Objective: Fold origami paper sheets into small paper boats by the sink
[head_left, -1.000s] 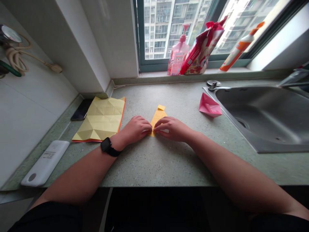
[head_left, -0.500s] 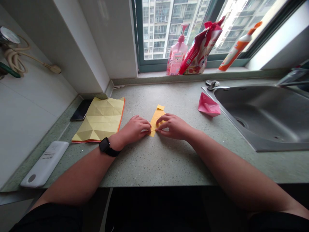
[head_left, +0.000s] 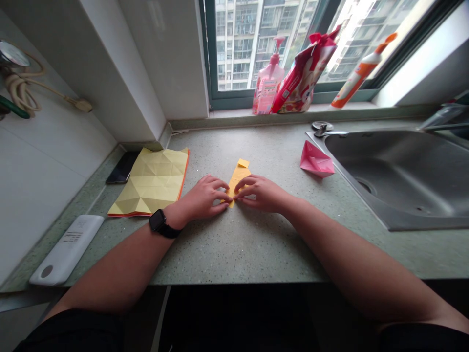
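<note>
Pressing down on the folded orange-yellow paper strip (head_left: 237, 177), your left hand (head_left: 203, 196) and right hand (head_left: 261, 193) now meet at its lower end, closer together than a moment ago. Your fingers (head_left: 242, 191) come together from both sides, pinching the paper flat against the counter (head_left: 234, 249). The strip's upper end sticks out at 12 o'clock from your fingertips. At 9 o'clock lies a creased yellow sheet (head_left: 148, 183) with an orange edge, a phone (head_left: 122, 167) just beyond it. At 2 o'clock sits a pink paper fold (head_left: 317, 161), beside the steel sink (head_left: 357, 193).
</note>
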`<state>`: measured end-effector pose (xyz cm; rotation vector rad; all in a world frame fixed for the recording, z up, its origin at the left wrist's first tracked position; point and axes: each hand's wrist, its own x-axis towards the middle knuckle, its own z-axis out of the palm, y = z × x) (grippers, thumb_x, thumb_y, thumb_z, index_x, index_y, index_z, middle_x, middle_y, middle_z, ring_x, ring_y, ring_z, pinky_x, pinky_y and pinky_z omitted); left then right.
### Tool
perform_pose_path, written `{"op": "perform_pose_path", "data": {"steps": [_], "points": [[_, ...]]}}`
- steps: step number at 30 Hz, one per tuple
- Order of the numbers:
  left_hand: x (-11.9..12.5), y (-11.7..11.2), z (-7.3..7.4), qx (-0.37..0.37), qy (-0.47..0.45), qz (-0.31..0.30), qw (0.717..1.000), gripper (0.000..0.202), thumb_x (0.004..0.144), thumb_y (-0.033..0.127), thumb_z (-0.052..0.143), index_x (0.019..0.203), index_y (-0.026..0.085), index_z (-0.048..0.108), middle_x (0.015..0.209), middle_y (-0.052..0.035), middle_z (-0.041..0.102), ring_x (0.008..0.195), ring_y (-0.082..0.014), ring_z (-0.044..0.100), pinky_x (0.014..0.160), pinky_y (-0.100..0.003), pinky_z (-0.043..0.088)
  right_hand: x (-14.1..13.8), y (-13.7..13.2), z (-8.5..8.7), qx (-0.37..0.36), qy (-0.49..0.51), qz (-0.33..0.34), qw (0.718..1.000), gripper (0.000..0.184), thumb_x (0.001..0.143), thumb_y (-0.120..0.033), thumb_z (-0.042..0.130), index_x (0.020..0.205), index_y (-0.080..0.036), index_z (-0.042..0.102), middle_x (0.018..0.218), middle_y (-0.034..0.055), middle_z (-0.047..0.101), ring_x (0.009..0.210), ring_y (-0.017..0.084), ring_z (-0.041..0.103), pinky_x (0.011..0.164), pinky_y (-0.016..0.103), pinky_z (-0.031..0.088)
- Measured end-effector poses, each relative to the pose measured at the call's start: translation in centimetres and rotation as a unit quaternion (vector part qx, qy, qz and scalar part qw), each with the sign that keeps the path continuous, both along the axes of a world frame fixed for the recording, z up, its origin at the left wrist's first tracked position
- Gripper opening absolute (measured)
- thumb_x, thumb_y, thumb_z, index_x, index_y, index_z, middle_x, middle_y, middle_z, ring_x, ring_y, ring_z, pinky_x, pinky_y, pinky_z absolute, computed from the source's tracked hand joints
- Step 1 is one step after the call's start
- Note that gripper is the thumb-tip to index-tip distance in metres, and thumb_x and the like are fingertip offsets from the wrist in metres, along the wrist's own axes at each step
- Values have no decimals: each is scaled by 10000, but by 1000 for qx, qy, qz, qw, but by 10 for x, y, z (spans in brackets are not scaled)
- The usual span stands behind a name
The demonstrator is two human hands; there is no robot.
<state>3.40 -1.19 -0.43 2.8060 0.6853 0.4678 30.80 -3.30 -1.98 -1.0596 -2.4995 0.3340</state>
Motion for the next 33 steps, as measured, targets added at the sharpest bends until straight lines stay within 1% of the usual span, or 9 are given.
{"op": "perform_pose_path", "data": {"steps": [2,7,16,18,21,24,28,30,33], "points": [[-1,1,3,8,-5,-4,1000,134,1011,320,757,1073,310,876,1283,-60,768,1221,-281,654,1127,-506,495,-1,0,1,-3,-3,-1,1000,133,992,-308,767,1029,-336,892,1151,39,838,1029,230,744,963,416,564],[-7,4,9,15,-9,-22,1000,153,1014,313,745,955,321,886,1296,-52,765,1245,-281,643,1140,-503,489,-1,0,3,-14,-1,-1,1000,136,1005,-321,755,1022,-327,890,1161,40,837,1030,228,745,955,411,561],[-16,7,21,-7,8,-29,1000,238,992,316,765,778,285,862,1311,-37,787,1215,-284,667,1104,-471,507,0,0,3,-27,2,5,1000,158,1020,-335,734,1057,-313,886,1184,52,832,1059,229,742,959,400,560],[-15,7,20,-5,-3,-26,1000,267,1024,319,723,793,272,849,1248,-37,806,1139,-258,692,1076,-448,516,0,0,3,-27,6,5,1000,150,1017,-330,739,1043,-314,887,1179,54,831,1058,229,740,965,403,560],[-11,6,15,-3,-24,-15,1000,232,1054,362,690,903,259,833,1148,-44,814,1057,-236,714,1026,-419,530,0,-1,4,-25,13,7,1000,142,1004,-296,752,1048,-320,885,1180,54,826,1067,228,738,988,409,563],[-6,5,10,-8,-22,-14,1000,174,1038,400,725,1010,257,821,1161,-58,800,1069,-241,720,998,-412,537,0,-1,4,-25,16,13,999,152,996,-266,755,1055,-330,880,1190,42,824,1084,223,736,1010,409,564],[-5,6,5,-11,-3,0,1000,125,1025,356,744,1000,278,839,1184,-52,785,1081,-241,716,1010,-426,535,0,0,3,-24,27,19,999,164,995,-247,742,1077,-314,866,1193,44,822,1077,222,741,1011,415,574],[-5,7,2,-16,-8,12,1000,137,1026,348,744,971,274,844,1186,-52,784,1072,-238,715,1006,-428,539,2,1,2,-9,40,-8,999,196,991,-237,736,1135,-300,853,1225,59,813,1109,234,737,1026,425,575],[-4,8,-2,-27,-21,22,999,176,1033,331,729,920,256,839,1186,-60,781,1049,-231,713,981,-418,550,8,4,1,30,52,-106,993,249,976,-223,734,1196,-278,836,1275,93,793,1191,280,711,1078,481,558]]}}
